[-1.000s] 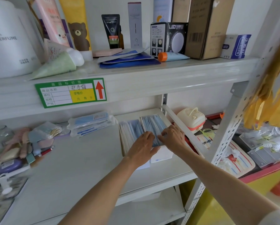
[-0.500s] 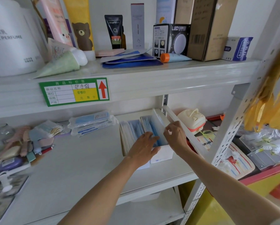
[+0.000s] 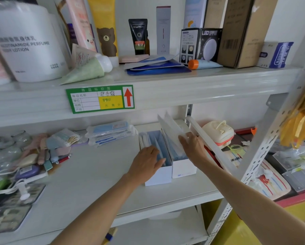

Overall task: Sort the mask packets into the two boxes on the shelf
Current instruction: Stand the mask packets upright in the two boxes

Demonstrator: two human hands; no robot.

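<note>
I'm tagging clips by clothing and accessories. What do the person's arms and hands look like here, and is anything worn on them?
Both forearms are bare, with no gloves, watch or bracelet showing on the left hand or the right hand. No ring is plainly visible. No sleeve shows on either arm.

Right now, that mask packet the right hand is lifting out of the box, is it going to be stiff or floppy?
Probably floppy: the mask packet is a thin, flat plastic sleeve, gripped only at its lower edge by the right hand. It looks light, since that grip keeps it raised. The glossy film may be slippery.
</note>
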